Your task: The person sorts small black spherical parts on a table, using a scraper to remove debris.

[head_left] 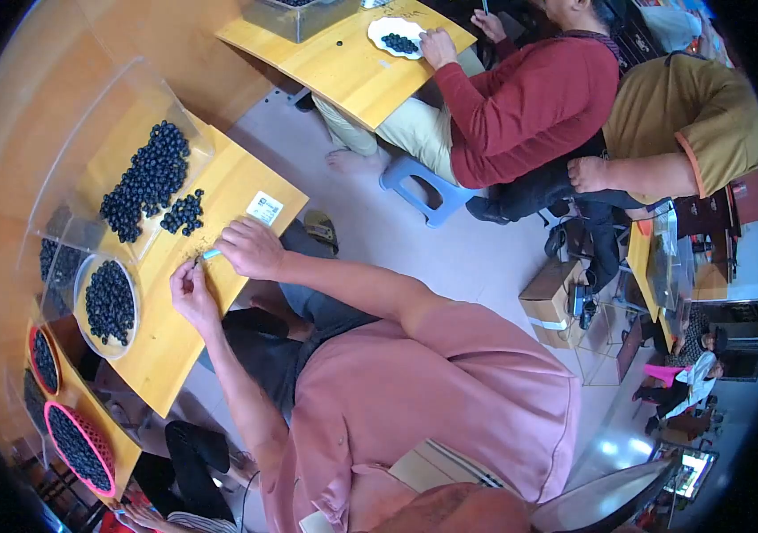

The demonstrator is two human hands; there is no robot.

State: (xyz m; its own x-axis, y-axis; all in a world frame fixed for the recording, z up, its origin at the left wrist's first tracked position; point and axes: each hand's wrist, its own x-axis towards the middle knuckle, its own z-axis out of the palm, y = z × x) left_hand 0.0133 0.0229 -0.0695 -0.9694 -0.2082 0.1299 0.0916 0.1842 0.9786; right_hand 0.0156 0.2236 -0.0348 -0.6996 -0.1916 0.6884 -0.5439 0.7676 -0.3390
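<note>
My left hand (193, 291) is closed in a pinch over the wooden table (259, 178), fingertips on something small and dark, mostly hidden. Just beside it, my right hand (253, 250) grips a slim tool with a light blue handle (211, 253), its tip pointing at the left fingertips. Beyond both hands lies a small cluster of round, blue-black, bead-like balls (183, 214). A larger heap of the same balls (145, 180) rests in a clear plastic bin (201, 147). To the left stands a white round dish (134, 333) with many more of them.
A white label card (264, 208) lies near the table's right corner. Pink (109, 462) and red (57, 377) baskets of dark balls stand at left. A person in a red top (530, 98) works at another table with a white plate (381, 27). A blue stool (428, 191) stands between.
</note>
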